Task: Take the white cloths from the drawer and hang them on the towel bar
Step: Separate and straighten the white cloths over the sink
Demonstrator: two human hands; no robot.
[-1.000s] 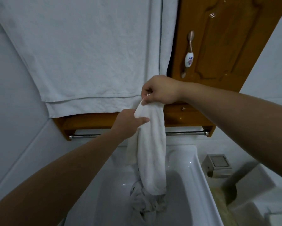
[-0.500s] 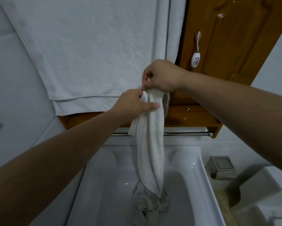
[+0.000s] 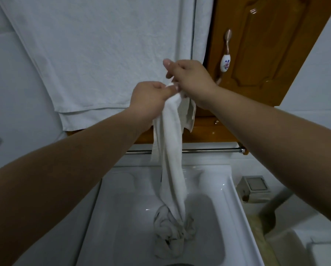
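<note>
A white cloth (image 3: 170,150) hangs bunched from both my hands above the sink. My left hand (image 3: 149,98) pinches its top edge from the left. My right hand (image 3: 189,81) holds the same top end from the right, thumb raised. Its lower end reaches down to a crumpled pile of cloth (image 3: 172,235) lying in the basin. The metal towel bar (image 3: 208,150) runs horizontally under the wooden cabinet, behind the hanging cloth. No drawer is in view.
A large white towel (image 3: 103,54) hangs over the wall above left. A wooden cabinet door (image 3: 266,45) with a ceramic handle (image 3: 225,60) is at the upper right. The white sink (image 3: 122,217) fills the lower middle. A small metal box (image 3: 253,188) sits to its right.
Both hands have risen with the cloth's top end and come closer together. My left hand moved from the cloth's side to pinch its top edge.
</note>
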